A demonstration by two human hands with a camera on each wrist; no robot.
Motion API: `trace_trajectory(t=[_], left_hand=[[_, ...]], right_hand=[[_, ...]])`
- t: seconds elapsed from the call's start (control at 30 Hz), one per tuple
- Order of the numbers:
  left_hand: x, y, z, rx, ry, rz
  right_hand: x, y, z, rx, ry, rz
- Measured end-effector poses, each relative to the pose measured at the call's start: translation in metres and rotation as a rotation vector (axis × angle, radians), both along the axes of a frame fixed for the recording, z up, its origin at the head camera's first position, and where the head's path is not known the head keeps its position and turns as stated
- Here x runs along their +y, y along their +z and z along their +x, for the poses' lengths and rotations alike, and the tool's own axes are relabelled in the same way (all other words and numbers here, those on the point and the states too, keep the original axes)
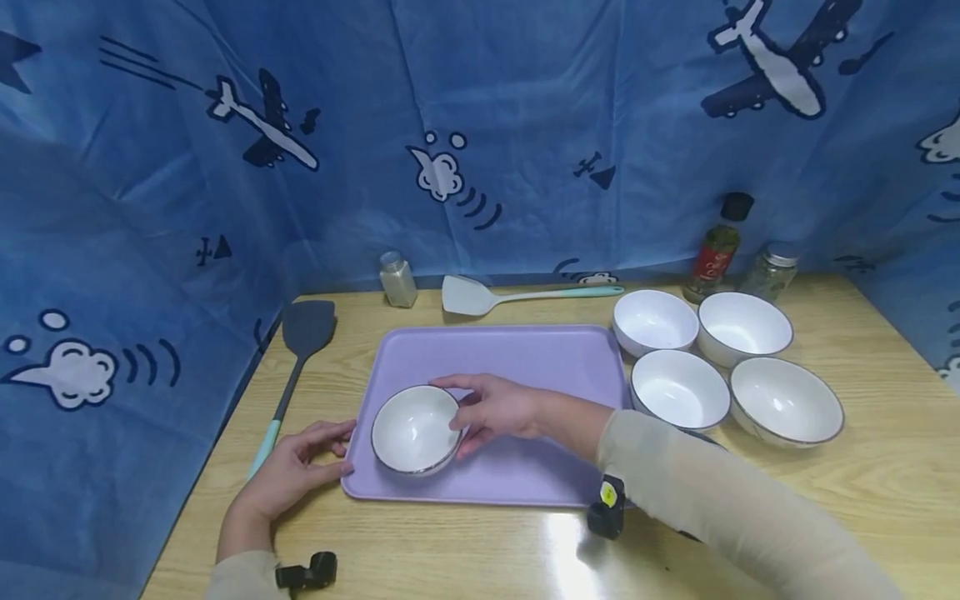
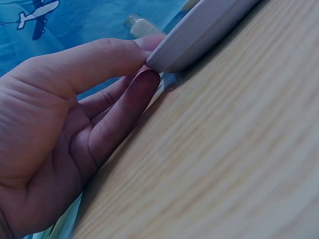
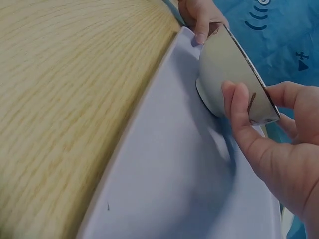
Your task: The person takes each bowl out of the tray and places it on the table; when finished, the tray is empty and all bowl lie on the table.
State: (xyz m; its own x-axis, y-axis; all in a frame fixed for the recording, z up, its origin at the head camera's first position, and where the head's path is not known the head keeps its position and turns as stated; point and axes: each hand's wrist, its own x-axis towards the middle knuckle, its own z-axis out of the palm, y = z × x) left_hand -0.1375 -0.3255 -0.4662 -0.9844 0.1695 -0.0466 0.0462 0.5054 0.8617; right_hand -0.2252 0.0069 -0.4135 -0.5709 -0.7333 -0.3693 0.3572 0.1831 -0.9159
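A white bowl with a dark rim is over the left part of a lilac tray. My right hand holds this bowl by its right side, and in the right wrist view the fingers lie against its outer wall. Whether the bowl's foot touches the tray is hard to tell. At the tray's left edge is my left hand. The left wrist view has its thumb on top of the tray's rim and a fingertip just below, pinching the corner.
Several white bowls stand close together right of the tray. Behind it lie a pale spatula and a small jar. A dark spatula lies left. A bottle and another jar stand back right, before a blue curtain.
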Motion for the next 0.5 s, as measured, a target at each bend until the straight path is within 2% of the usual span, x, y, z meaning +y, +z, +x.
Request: trace_trajectory(t=[0.27,0.5], left_hand=[[-0.002,0.001,-0.001,0.006,-0.002,-0.004],[0.0,-0.001,-0.001,0.023,-0.014,0.011]], right_hand=[[0.013,0.017,-0.003,0.052,-0.01,-0.006],[0.03,0.026,0.007,0.075,-0.006,0.007]])
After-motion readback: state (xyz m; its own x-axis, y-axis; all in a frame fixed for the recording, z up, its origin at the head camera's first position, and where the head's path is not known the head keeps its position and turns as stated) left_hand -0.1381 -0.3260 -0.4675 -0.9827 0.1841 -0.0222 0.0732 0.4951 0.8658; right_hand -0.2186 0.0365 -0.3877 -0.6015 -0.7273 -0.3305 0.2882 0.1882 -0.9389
